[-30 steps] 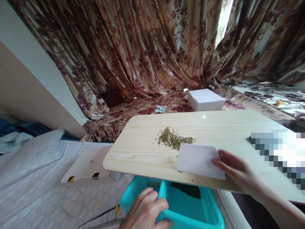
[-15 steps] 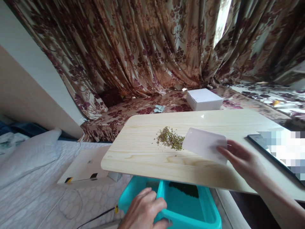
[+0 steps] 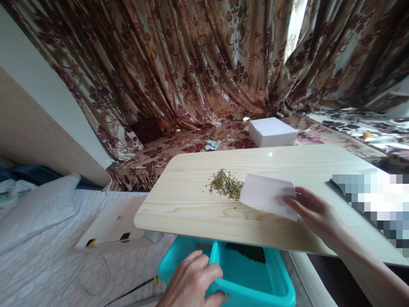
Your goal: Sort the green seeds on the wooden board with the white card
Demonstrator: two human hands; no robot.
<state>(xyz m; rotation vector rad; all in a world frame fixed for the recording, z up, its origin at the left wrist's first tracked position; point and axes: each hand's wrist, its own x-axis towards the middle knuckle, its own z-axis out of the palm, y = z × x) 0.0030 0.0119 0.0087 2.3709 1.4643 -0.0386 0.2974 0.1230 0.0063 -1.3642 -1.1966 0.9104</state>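
One white scraper sheet (image 3: 267, 196), pinched between thumb and fingers of the right hand (image 3: 315, 213), has come up from the tabletop's (image 3: 179, 217) front edge, so it now meets the right end of the green beans (image 3: 223, 183) mid-frame. At bottom centre, the turquoise bin (image 3: 258, 292) has dark green contents (image 3: 252, 252) in its right compartment; the left hand's (image 3: 193, 277) fingers bend over it, whether clamped I cannot tell
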